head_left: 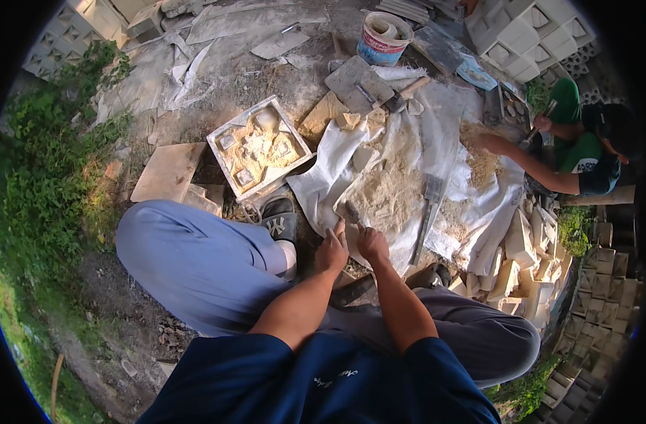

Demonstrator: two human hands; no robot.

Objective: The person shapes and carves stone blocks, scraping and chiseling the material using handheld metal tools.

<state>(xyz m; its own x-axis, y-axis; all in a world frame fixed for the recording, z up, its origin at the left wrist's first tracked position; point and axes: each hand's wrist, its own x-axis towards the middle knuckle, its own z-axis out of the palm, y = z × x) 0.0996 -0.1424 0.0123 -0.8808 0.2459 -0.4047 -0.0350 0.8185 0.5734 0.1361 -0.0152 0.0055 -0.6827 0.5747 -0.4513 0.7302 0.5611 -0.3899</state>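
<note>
My left hand (332, 250) and my right hand (373, 245) are close together, low in the middle, between my knees. The right hand's fingers are closed round a short dark-headed tool (352, 210); its exact kind is too small to tell. With closed fingers, my left hand steadies a pale block piece (349, 237), partly hidden by both hands. Just beyond them, a white sheet (328, 159) bears pale crumbs and dust (390, 191). A long metal tool (426, 225) lies on the sheet to the right of my right hand.
Left of the sheet stands a square tray (215, 145) with pale rubble and several blocks. A hammer (408, 90) lies near a flat slab (351, 81) and a bucket (383, 49). Broken blocks (521, 244) are heaped at right, below a co-worker's arm (531, 162) holding a tool.
</note>
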